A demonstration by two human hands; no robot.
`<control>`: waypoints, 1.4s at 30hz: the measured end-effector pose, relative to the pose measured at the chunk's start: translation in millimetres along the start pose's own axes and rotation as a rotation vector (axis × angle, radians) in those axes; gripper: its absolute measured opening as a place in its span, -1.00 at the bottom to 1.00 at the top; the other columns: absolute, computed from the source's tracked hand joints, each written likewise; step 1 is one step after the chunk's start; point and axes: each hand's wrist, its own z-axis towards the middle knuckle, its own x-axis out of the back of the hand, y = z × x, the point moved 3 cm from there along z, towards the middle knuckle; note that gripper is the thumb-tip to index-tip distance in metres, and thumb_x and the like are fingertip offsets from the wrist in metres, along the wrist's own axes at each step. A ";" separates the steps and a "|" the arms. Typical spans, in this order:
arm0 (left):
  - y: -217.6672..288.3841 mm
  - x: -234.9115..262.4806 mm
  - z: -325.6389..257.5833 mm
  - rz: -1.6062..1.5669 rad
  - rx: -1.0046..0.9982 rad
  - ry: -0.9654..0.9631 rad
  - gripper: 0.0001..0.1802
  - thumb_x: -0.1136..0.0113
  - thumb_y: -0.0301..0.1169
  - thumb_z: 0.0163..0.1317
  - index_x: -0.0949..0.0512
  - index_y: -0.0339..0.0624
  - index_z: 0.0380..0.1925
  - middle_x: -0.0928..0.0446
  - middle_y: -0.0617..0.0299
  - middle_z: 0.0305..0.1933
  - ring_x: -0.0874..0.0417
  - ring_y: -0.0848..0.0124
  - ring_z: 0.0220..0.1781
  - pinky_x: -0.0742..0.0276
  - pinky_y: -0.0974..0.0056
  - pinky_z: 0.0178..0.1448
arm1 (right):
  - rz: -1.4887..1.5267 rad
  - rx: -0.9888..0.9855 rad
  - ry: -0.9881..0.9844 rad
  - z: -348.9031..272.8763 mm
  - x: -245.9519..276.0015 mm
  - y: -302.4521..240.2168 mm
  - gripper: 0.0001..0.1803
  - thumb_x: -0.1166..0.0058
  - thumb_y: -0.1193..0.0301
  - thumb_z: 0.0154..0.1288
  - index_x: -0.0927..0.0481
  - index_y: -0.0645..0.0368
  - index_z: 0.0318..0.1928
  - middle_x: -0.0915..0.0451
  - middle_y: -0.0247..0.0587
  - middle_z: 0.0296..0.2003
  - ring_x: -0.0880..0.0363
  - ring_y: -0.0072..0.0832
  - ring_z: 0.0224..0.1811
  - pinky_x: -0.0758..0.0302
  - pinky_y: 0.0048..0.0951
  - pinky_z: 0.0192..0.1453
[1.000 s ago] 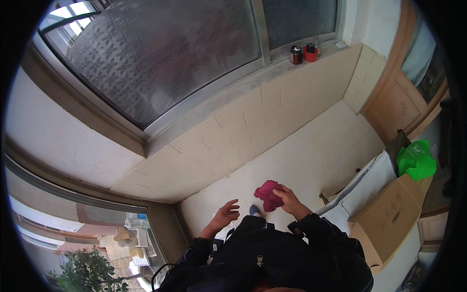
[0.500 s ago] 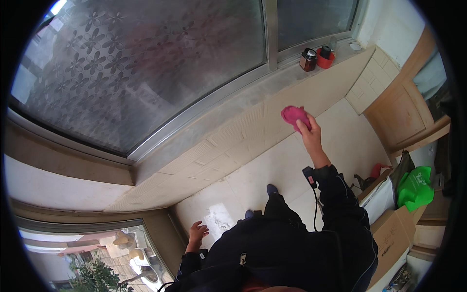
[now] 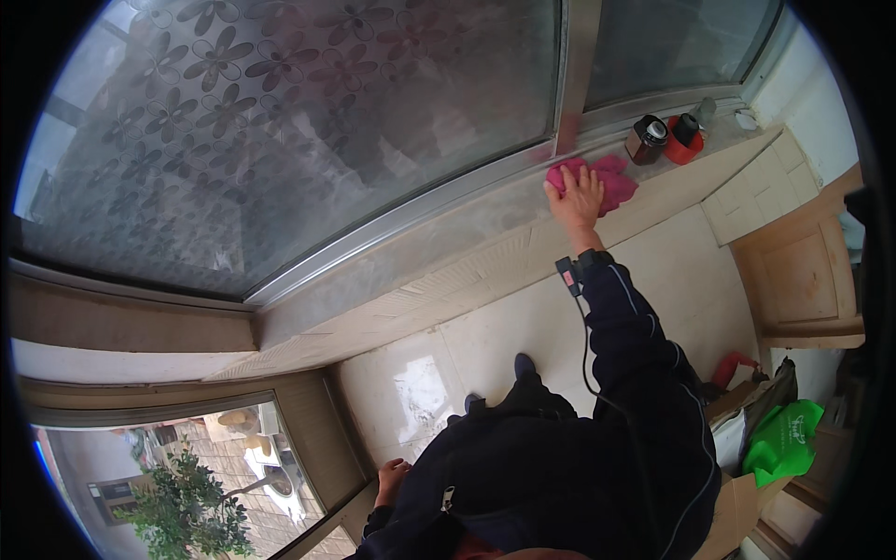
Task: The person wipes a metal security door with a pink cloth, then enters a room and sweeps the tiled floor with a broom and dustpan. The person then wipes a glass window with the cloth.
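Note:
A crumpled pink cloth (image 3: 616,184) lies on the window sill (image 3: 509,207), just left of a dark jar with a pale lid (image 3: 647,138). My right hand (image 3: 579,198) presses down on the cloth's left part, fingers spread over it and gripping it against the sill. My left hand (image 3: 393,478) hangs low beside my jacket, its fingers loosely bent and partly hidden, with nothing seen in it.
A red bowl (image 3: 684,152) with a black item inside stands beyond the jar. The frosted window (image 3: 373,103) rises behind the sill. At the right are a cardboard box (image 3: 733,523), a green bag (image 3: 784,439) and a wooden cabinet (image 3: 793,271).
My right hand has carried the pink cloth forward from mid-air onto the sill, where the cloth now spreads wider. My left hand has drawn in nearer my body. The view has shifted.

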 end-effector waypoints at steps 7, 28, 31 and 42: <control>23.8 -1.4 16.3 0.097 -0.001 -0.014 -0.52 -0.17 -0.49 0.15 -0.39 -0.52 0.06 -0.62 -0.03 -0.22 -0.68 0.29 -0.25 -0.59 0.31 -0.12 | 0.612 0.727 -0.192 -113.4 9.4 -180.0 -0.48 -0.25 0.22 -0.04 -0.52 0.06 -0.01 -0.38 -0.01 0.09 -0.25 -0.02 0.23 -0.17 -0.04 0.30; -69.7 12.4 71.2 0.313 -0.053 0.180 -0.55 -0.29 -0.20 0.12 -0.60 -0.30 -0.08 -0.67 0.01 -0.20 -0.67 0.38 -0.15 -0.56 0.31 -0.02 | 0.632 -0.475 0.392 48.3 2.1 -44.8 -0.29 -0.19 0.55 -0.03 -0.18 0.27 0.17 -0.16 0.33 0.16 -0.21 0.18 0.16 -0.18 -0.01 0.26; -60.5 11.5 75.2 0.364 -0.126 0.085 -0.55 -0.30 -0.22 0.13 -0.59 -0.31 -0.06 -0.66 0.02 -0.20 -0.66 0.40 -0.16 -0.55 0.33 -0.03 | 0.707 -0.384 0.342 1.7 0.2 -117.3 -0.25 -0.18 0.64 -0.07 -0.16 0.23 0.19 -0.02 0.32 0.23 -0.01 0.24 0.31 -0.06 0.04 0.35; 2.3 7.5 40.0 0.117 -0.103 0.173 -0.57 -0.31 -0.31 0.13 -0.57 -0.37 -0.06 -0.65 0.12 -0.26 -0.63 0.48 -0.24 -0.56 0.37 -0.15 | 1.128 -0.612 0.494 29.2 -5.6 -63.9 -0.69 0.01 0.71 0.02 -0.42 0.25 -0.16 -0.37 0.00 -0.19 -0.37 -0.12 -0.06 -0.38 -0.21 0.04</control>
